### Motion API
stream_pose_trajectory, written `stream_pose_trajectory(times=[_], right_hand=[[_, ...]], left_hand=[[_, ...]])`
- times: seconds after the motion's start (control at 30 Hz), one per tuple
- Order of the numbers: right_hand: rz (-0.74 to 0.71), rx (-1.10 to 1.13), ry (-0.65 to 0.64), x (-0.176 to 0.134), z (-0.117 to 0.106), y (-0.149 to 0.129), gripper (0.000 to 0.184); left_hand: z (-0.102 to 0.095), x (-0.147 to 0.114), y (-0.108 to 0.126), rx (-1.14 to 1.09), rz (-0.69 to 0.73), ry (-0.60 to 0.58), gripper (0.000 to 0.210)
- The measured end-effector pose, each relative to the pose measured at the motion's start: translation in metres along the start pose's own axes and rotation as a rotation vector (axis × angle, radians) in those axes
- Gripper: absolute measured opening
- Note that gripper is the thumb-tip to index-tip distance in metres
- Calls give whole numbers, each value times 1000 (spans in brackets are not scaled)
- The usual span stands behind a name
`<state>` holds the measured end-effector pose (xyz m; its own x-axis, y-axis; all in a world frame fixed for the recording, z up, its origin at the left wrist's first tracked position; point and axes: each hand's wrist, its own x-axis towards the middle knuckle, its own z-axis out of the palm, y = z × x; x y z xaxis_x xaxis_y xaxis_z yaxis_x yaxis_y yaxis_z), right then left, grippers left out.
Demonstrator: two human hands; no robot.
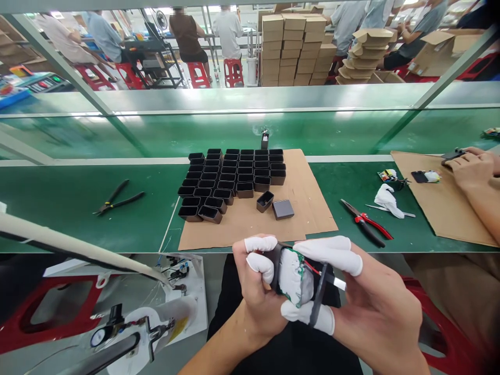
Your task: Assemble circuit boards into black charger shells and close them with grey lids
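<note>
In front of my lap, both hands hold a circuit board covered with white material, its green edges showing. My left hand, with white finger cots, is closed round a black plastic case at the board's left side. White-covered fingers of my right hand pinch the board from above and below. A black cable with a white end runs by those fingers, and a red wire shows on the board. How deep the board sits in the case is hard to make out.
Several open black cases stand in rows on cardboard, near a dark lid-like block. Pliers with black handles lie left, red-and-black pliers right. A co-worker's hands are at the far right. A pneumatic device stands lower left.
</note>
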<state>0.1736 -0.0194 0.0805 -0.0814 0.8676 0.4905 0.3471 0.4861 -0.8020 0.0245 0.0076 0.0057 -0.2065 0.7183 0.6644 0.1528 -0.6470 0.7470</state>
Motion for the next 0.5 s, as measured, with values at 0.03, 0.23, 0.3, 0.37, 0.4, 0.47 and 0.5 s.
stream_pose_trajectory(times=[0.03,0.23,0.3,0.37,0.4,0.47,0.5], right_hand=[[3,4,4,0,0,0,55],[11,12,-8,-2,0,0,64],[16,13,-12,-2,0,1,63],[15,8,-9,-2,0,1,62],[14,3,-6,-2,1,0,62],[27,-7,2,-1,2,0,61],[36,-11,3,-1,2,0,60]], left_hand=[[0,-1,-1,2,2,-5,10],[-3,-2,-4,40,29,-19,16],[-4,-3,-5,72,29,-29,20],[-4,-4,-5,83,28,-32,23],[-4,-5,-6,85,26,-28,24],[-4,-7,-7,82,26,-20,26],[-4,-8,-7,81,22,-17,29]])
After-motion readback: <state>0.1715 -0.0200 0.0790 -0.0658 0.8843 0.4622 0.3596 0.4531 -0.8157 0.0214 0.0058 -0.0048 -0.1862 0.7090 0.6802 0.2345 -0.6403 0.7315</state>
